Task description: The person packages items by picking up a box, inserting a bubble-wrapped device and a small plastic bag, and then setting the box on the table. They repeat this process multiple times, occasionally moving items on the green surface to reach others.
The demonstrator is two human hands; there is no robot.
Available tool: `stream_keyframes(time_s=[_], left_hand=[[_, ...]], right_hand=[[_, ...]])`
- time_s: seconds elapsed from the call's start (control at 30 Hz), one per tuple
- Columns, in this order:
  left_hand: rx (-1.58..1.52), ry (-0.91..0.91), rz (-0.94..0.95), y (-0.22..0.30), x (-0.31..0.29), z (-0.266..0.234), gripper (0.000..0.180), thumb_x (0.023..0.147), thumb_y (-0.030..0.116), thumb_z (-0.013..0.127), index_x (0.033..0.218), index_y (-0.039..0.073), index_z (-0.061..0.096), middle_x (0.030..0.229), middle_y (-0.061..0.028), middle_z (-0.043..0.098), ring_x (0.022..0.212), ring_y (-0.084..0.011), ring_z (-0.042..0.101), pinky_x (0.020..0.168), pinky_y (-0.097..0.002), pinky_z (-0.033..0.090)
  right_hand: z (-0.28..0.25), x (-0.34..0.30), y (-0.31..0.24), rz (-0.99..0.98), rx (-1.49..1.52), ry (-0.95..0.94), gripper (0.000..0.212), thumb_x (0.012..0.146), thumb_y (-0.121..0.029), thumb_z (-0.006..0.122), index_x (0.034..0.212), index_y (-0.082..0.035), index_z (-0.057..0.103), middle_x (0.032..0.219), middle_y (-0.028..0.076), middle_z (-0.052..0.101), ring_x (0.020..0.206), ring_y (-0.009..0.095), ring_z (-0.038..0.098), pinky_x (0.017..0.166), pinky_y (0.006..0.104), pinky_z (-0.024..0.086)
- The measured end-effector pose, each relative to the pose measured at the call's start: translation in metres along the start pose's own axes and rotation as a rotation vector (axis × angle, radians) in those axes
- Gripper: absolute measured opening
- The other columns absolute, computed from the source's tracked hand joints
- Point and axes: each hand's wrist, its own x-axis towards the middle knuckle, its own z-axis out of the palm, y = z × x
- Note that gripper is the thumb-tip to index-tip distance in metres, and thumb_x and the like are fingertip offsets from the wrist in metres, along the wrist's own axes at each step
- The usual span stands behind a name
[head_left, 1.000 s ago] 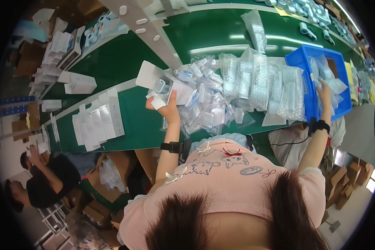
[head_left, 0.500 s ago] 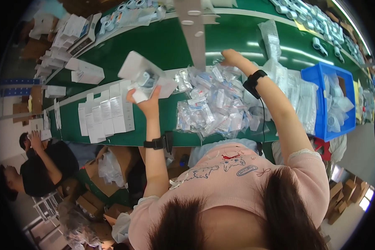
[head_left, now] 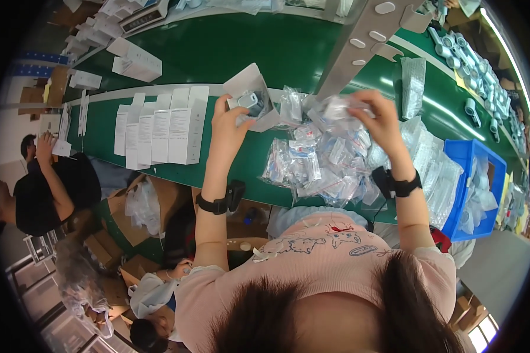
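Note:
My left hand (head_left: 224,130) is wrapped round an open white carton (head_left: 248,77). Inside the carton lies a grey-and-white plastic device (head_left: 251,102), partly hidden by the walls and my fingers. To the right, my right hand (head_left: 380,120) pinches a small clear plastic packet (head_left: 337,109) with whitish contents I cannot make out. That packet is lifted over a loose heap of similar clear packets (head_left: 321,167), some with blue and red parts, on the green bench. Both wrists carry black straps.
Several upright white cartons (head_left: 187,126) stand in a row at left. A perforated metal post (head_left: 362,41) rises beyond my right hand. Bubble-wrap pouches (head_left: 439,182) and a blue crate (head_left: 493,207) sit at right. More grey-white devices (head_left: 471,65) lie far right. Other people (head_left: 47,194) are at left.
My right hand has drawn back from the far side of the heap and now holds up a packet. The carton in my left hand appears more upright. The whole view has shifted.

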Motion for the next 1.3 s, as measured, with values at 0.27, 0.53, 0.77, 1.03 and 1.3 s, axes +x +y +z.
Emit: stream_keyframes(time_s=[0.27, 0.53, 0.77, 1.03, 1.3], left_hand=[[-0.003, -0.038, -0.017, -0.004, 0.024, 0.005, 0.012, 0.064, -0.002, 0.065, 0.071, -0.005, 0.056, 0.086, -0.0175, 0.055, 0.073, -0.0318, 0.056, 0.064, -0.0353, 0.044], [-0.054, 0.016, -0.064, -0.019, 0.035, 0.0, 0.008, 0.064, 0.0, 0.064, 0.068, -0.003, 0.058, 0.069, -0.0134, 0.056, 0.068, -0.0274, 0.056, 0.06, -0.0333, 0.043], [-0.008, 0.086, -0.023, -0.024, 0.037, 0.011, 0.007, 0.063, 0.002, 0.064, 0.067, 0.0, 0.058, 0.072, -0.0138, 0.058, 0.07, -0.028, 0.057, 0.063, -0.0349, 0.044], [-0.111, 0.166, -0.047, -0.016, 0.022, 0.011, 0.011, 0.063, 0.001, 0.064, 0.066, -0.001, 0.054, 0.073, -0.0149, 0.055, 0.071, -0.0315, 0.056, 0.063, -0.0361, 0.044], [-0.06, 0.211, -0.046, -0.019, 0.021, 0.011, 0.01, 0.065, 0.0, 0.063, 0.067, -0.002, 0.053, 0.073, -0.0152, 0.054, 0.07, -0.0317, 0.055, 0.063, -0.036, 0.043]], right_hand=[[0.103, 0.061, -0.012, -0.804, -0.181, -0.248, 0.028, 0.063, 0.004, 0.054, 0.088, -0.005, 0.061, 0.089, 0.009, 0.059, 0.08, 0.025, 0.057, 0.068, 0.0293, 0.047], [0.129, 0.078, -0.005, -0.876, -0.422, -0.173, 0.017, 0.062, -0.017, 0.059, 0.072, -0.003, 0.06, 0.078, 0.005, 0.054, 0.082, 0.024, 0.051, 0.078, 0.0363, 0.038], [0.142, 0.062, -0.011, -0.596, -0.708, -0.714, 0.031, 0.06, -0.033, 0.06, 0.071, -0.004, 0.06, 0.066, 0.008, 0.055, 0.083, 0.022, 0.05, 0.076, 0.0356, 0.036], [0.13, 0.041, -0.015, -0.606, -0.598, 0.054, 0.012, 0.062, -0.013, 0.056, 0.069, -0.004, 0.054, 0.07, 0.007, 0.051, 0.081, 0.023, 0.047, 0.073, 0.0355, 0.037], [0.133, 0.049, -0.006, -0.731, -0.481, -0.245, 0.007, 0.063, -0.01, 0.053, 0.067, -0.005, 0.05, 0.072, 0.007, 0.049, 0.079, 0.021, 0.047, 0.071, 0.031, 0.038]])
